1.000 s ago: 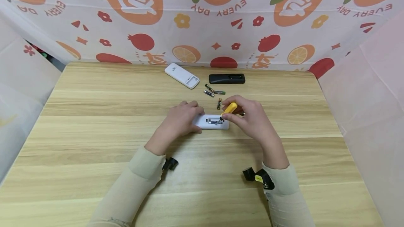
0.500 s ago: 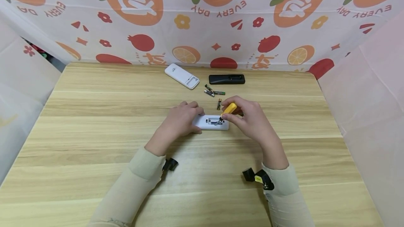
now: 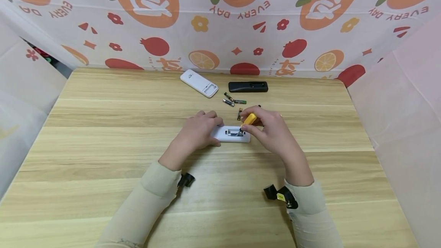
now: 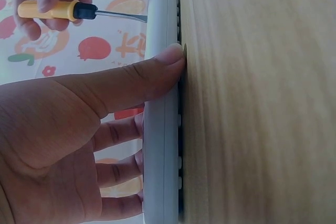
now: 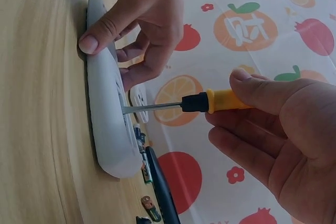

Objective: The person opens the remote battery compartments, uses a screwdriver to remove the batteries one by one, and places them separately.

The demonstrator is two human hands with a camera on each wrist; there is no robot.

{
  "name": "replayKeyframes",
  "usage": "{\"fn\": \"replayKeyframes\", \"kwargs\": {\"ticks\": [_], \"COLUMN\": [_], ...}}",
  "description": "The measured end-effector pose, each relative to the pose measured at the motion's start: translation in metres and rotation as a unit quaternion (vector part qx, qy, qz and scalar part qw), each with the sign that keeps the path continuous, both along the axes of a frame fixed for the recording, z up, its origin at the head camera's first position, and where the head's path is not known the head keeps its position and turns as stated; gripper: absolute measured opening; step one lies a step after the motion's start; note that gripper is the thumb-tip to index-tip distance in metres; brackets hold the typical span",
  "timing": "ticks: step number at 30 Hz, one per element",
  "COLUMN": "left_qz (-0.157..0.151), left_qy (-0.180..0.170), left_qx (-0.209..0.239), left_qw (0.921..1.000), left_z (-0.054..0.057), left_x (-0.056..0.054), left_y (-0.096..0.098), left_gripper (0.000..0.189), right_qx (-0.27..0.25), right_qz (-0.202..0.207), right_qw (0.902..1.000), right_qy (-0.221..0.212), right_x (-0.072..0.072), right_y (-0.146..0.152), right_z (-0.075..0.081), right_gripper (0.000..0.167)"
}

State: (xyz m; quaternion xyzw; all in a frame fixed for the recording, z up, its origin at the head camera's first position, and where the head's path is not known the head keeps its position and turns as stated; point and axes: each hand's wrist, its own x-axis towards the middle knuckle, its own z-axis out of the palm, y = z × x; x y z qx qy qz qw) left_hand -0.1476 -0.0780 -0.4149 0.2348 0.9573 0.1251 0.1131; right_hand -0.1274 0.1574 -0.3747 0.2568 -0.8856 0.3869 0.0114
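A white remote control (image 3: 220, 134) lies on the table, its battery compartment (image 3: 236, 132) facing up. My left hand (image 3: 200, 129) grips its left end, thumb on the near long edge and fingers at the far edge. My right hand (image 3: 267, 129) pinches a yellow-handled screwdriver (image 3: 249, 118) between thumb and fingers. In the right wrist view the metal shaft (image 5: 157, 107) reaches down to the compartment side of the remote. Battery metal shows inside the compartment, but the exact contact of the tip is too small to tell. One battery (image 3: 239, 114) lies just beyond the remote, close to my right fingers.
Farther back, several loose batteries (image 3: 229, 102) lie in a small group. Behind them are a second white remote (image 3: 199, 83) and a black remote (image 3: 248, 87), both with bare compartments. A fruit-print cloth (image 3: 220, 33) hangs along the table's back edge.
My right hand and the screwdriver have shifted very slightly left. A small dark tip now shows past the right fingers. The left hand and the remote have stayed in place.
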Motion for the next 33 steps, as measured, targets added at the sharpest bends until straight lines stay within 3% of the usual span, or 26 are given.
{"fn": "replayKeyframes", "kwargs": {"ticks": [12,19,25,33], "left_qz": [-0.001,-0.003,-0.005,-0.006], "left_qy": [-0.003,0.002,0.007,0.014], "left_qx": [-0.005,-0.002,0.001,0.004], "left_qw": [1.0,1.0,1.0,0.9999], "left_z": [0.002,0.002,0.002,0.001], "left_x": [0.0,-0.001,0.001,0.001], "left_y": [0.001,0.001,0.001,0.003], "left_gripper": [0.056,0.056,0.058,0.057], "right_qx": [0.019,0.063,0.06,0.084], "right_qz": [-0.011,-0.073,-0.122,-0.052], "right_qw": [0.9995,0.9953,0.9895,0.995], "right_qy": [0.021,-0.009,-0.047,-0.015], "right_x": [0.006,0.013,0.012,0.014], "right_y": [-0.015,-0.025,-0.022,-0.022], "right_z": [0.0,0.008,0.009,0.005], "right_gripper": [0.027,0.022,0.021,0.016]}}
